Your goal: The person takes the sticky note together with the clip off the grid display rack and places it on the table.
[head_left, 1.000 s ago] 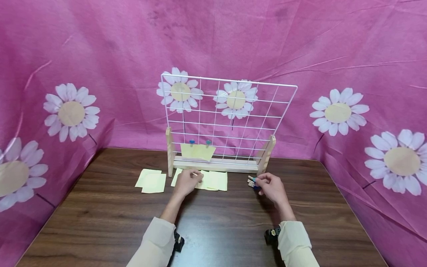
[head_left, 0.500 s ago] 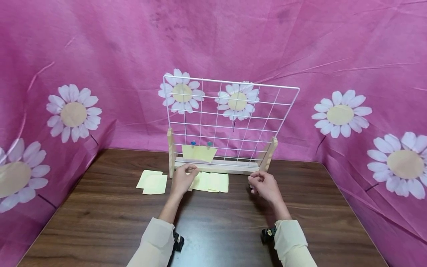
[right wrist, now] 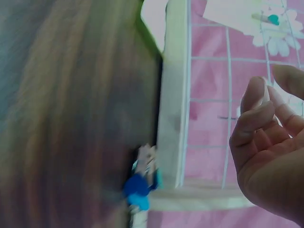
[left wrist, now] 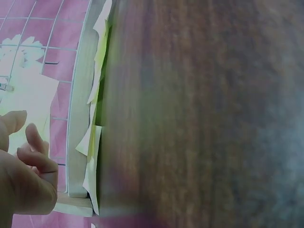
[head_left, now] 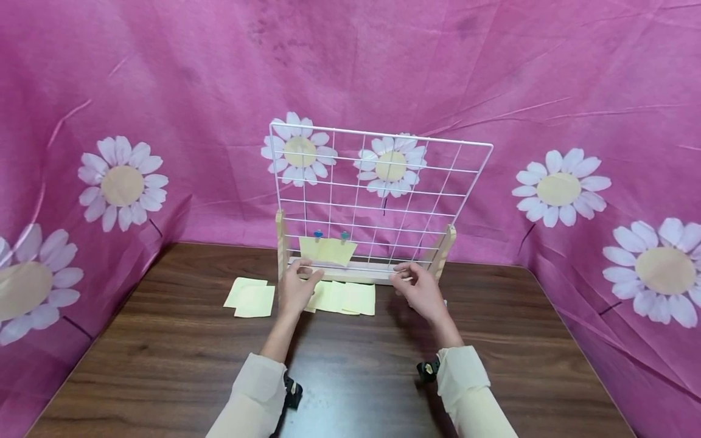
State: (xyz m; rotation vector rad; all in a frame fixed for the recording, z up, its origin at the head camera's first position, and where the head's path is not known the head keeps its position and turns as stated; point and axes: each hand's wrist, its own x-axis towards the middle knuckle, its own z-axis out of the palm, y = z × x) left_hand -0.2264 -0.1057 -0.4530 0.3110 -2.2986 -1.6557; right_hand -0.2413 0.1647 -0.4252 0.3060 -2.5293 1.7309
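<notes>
My left hand (head_left: 296,291) hovers before the lower left of a white wire grid (head_left: 378,210) on a wooden stand, near two yellow sticky notes (head_left: 328,250) hung there by small heart-topped clothespins. Its thumb and fingers are apart with nothing between them in the left wrist view. My right hand (head_left: 424,296) is raised before the stand's lower right, its fingers loosely bent and holding nothing in the right wrist view. Below it, a small bunch of wooden clothespins (right wrist: 145,175) with blue hearts lies on the table, mostly hidden by the hand in the head view.
Overlapping yellow notes (head_left: 353,298) lie before the stand's wooden base (head_left: 364,274), partly behind my left hand. More loose notes (head_left: 254,300) lie to the left on the brown table (head_left: 350,383). A pink daisy-printed cloth (head_left: 219,91) encloses the back and sides.
My right hand has left the clothespin bunch and moved left and up toward the grid. My left hand has risen from the row of notes toward the hanging ones.
</notes>
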